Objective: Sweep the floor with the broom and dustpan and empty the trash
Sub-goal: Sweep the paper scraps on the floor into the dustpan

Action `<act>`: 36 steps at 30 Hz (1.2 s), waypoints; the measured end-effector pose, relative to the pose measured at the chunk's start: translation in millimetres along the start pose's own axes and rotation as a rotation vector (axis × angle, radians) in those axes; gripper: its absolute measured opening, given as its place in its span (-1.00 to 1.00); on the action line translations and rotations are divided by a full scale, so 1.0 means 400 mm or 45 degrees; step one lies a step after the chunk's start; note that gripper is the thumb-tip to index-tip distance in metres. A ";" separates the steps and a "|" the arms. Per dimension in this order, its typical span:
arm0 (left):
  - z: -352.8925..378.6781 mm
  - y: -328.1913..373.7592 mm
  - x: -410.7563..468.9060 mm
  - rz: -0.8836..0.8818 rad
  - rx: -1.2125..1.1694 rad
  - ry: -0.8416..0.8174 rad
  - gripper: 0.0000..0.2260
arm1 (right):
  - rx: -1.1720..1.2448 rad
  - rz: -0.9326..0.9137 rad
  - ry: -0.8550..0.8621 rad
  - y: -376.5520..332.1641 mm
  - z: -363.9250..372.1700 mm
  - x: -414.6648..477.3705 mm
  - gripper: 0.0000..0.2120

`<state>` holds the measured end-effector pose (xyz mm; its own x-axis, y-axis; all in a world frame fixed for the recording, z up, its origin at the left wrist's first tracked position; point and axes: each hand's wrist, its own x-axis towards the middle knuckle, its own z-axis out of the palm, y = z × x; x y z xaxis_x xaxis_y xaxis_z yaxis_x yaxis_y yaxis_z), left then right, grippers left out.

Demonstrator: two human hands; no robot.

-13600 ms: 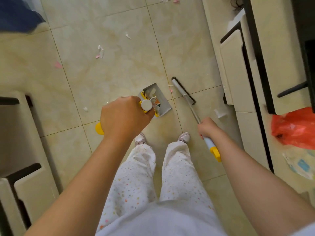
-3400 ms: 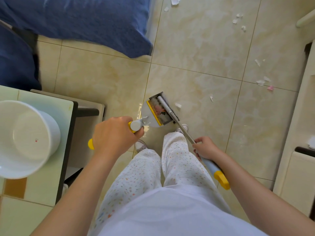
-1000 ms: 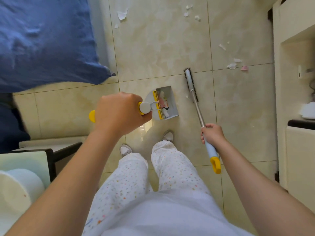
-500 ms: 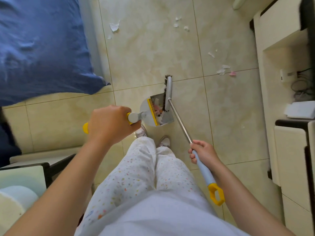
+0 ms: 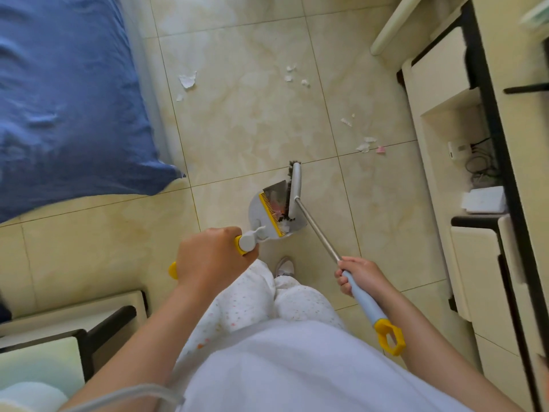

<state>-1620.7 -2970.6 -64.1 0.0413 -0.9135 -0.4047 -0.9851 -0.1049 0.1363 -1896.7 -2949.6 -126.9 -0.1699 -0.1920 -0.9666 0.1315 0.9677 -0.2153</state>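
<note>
My left hand (image 5: pixel 212 255) grips the yellow-and-white handle of the grey dustpan (image 5: pixel 269 209), which sits on the tiled floor with a yellow comb edge and pink and white scraps inside. My right hand (image 5: pixel 358 276) holds the blue grip of the broom; its metal shaft (image 5: pixel 316 230) runs up-left to the broom head (image 5: pixel 294 190), which lies against the pan's mouth. Torn paper scraps lie ahead: a larger piece (image 5: pixel 187 80), a small cluster (image 5: pixel 294 74), and white and pink bits (image 5: pixel 368 145) near the cabinet.
A blue bed cover (image 5: pixel 68 93) fills the upper left. Cream cabinets with black trim (image 5: pixel 463 203) line the right side. A low bedside table (image 5: pixel 74 322) stands at lower left. My legs and one shoe (image 5: pixel 285 267) are below the dustpan.
The broom head swung left from beside the dustpan to its mouth, pushing scraps in. The view has shifted forward, showing more floor and scraps ahead.
</note>
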 end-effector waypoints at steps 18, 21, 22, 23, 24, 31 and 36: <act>-0.032 0.033 0.113 0.131 -0.062 0.016 -0.62 | 0.675 0.116 -0.158 -0.104 -0.067 -0.098 -0.81; -0.041 0.057 0.138 0.143 -0.079 0.035 -0.64 | 0.612 0.024 -0.075 -0.111 -0.078 -0.090 -0.83; -0.045 0.071 0.148 0.143 -0.080 0.039 -0.64 | 0.579 -0.011 -0.055 -0.117 -0.087 -0.088 -0.86; -0.049 0.082 0.157 0.138 -0.081 0.045 -0.64 | 0.546 -0.053 -0.030 -0.122 -0.096 -0.084 -0.91; -0.051 0.093 0.168 0.134 -0.083 0.053 -0.64 | 0.513 -0.091 -0.009 -0.129 -0.102 -0.082 -0.99; -0.069 0.228 0.263 0.121 -0.062 0.080 -0.64 | 0.315 -0.247 0.123 -0.245 -0.192 -0.025 -0.77; -0.063 0.394 0.339 0.116 -0.021 0.107 -0.60 | 0.167 -0.293 0.221 -0.357 -0.331 0.085 -0.64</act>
<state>-1766.0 -3120.8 -74.5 -0.0339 -0.9491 -0.3131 -0.9825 -0.0257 0.1845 -2050.7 -3072.8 -110.6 -0.3726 -0.3613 -0.8548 0.1935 0.8706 -0.4524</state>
